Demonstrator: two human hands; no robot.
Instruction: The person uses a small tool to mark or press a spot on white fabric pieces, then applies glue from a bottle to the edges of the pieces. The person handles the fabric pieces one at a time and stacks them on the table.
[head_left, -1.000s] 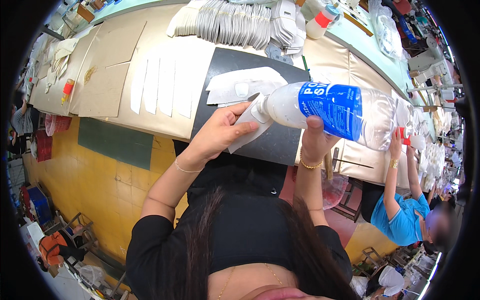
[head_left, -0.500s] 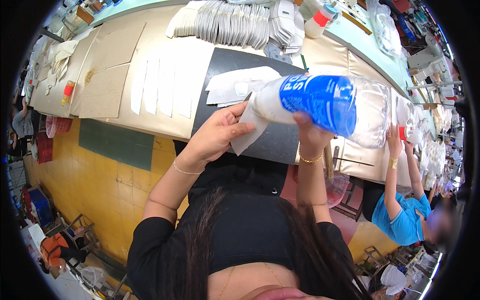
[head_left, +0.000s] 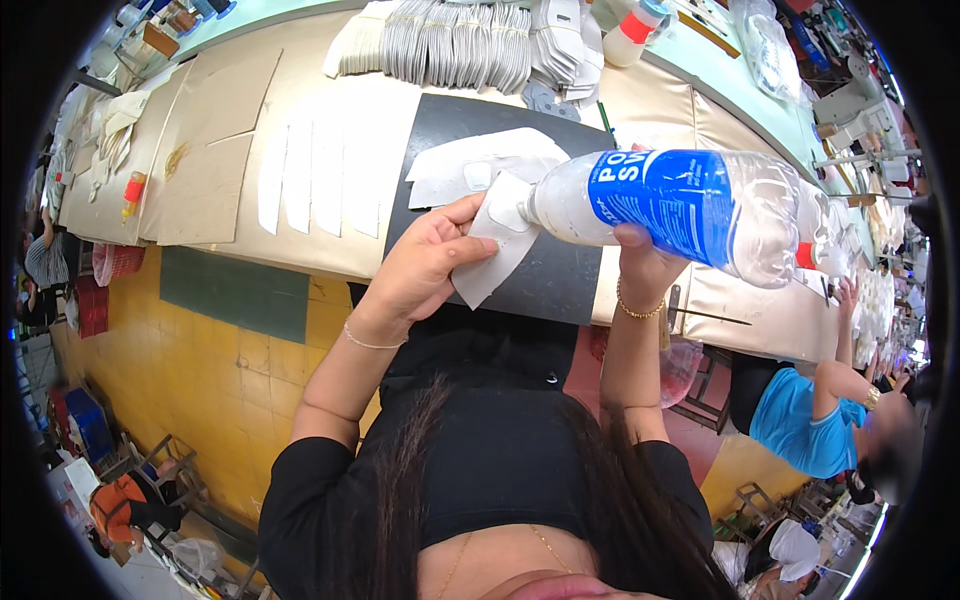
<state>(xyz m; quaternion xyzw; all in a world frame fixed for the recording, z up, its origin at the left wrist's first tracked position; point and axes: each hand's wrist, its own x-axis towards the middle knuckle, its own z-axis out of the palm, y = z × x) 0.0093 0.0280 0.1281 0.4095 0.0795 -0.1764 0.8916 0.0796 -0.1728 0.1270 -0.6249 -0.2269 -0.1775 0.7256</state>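
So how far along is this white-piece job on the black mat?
Done, apparently: several white pieces lie in a row on the tan table. In hand: the left hand holds a white piece against the mouth of the tipped bottle held by the right hand. Left: stacked pieces behind the mat.

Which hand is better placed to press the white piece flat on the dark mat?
Probably the left hand: it already holds the white piece above the dark mat, while the right hand grips the tilted bottle.
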